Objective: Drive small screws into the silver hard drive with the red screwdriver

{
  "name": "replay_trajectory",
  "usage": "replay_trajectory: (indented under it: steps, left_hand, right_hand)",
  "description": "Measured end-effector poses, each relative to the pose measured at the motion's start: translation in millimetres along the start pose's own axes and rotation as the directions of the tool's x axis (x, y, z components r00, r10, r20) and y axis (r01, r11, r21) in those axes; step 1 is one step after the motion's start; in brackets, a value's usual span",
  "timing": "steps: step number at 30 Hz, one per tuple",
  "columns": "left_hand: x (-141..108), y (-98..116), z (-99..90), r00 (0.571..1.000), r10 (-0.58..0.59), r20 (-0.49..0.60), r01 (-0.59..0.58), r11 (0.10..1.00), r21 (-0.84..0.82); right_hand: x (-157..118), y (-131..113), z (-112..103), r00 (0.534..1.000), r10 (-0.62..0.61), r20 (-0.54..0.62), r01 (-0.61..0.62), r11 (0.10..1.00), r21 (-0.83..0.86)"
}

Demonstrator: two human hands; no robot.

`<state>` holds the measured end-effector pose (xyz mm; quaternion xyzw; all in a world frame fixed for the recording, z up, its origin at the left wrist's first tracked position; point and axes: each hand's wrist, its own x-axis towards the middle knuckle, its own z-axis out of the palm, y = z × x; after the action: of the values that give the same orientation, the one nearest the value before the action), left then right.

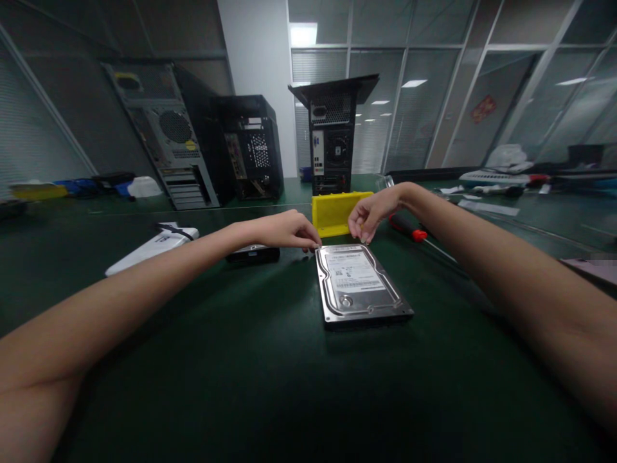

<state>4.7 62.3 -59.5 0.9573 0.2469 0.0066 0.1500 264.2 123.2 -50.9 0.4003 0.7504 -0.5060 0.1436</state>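
A silver hard drive (359, 283) with a white label lies flat on the dark green table (250, 360). My left hand (286, 229) rests at the drive's far left corner, fingertips curled down and touching it. My right hand (373, 212) hovers at the far right corner, fingers pinched together; whether something small sits between them I cannot tell. A yellow plastic bin (335, 212) stands just behind the drive, between both hands.
A red-handled screwdriver (417, 233) lies right of my right hand. A small black device (253, 254) and a white device (154, 247) lie to the left. Three computer towers (332, 138) stand at the back. Clutter lines the far right.
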Motion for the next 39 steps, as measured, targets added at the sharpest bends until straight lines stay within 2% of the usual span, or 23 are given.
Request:
replay_trajectory:
  steps: [17, 25, 39]
  left_hand:
    - [0.4, -0.2, 0.2, 1.0, 0.02, -0.01, -0.02, 1.0, 0.024]
    - [0.2, -0.8, 0.2, 1.0, 0.012, -0.008, -0.012, 1.0, 0.007]
    - [0.1, -2.6, 0.2, 1.0, 0.011, -0.01, -0.011, 1.0, 0.016]
  right_hand:
    - [-0.8, -1.5, 1.6, 0.999, 0.006, 0.04, -0.007, 1.0, 0.01]
    - [-1.9, -1.3, 1.2, 0.998, -0.033, 0.059, 0.032, 0.999, 0.022]
    - [-4.6, -3.9, 3.2, 0.999, -0.008, 0.036, 0.007, 0.999, 0.031]
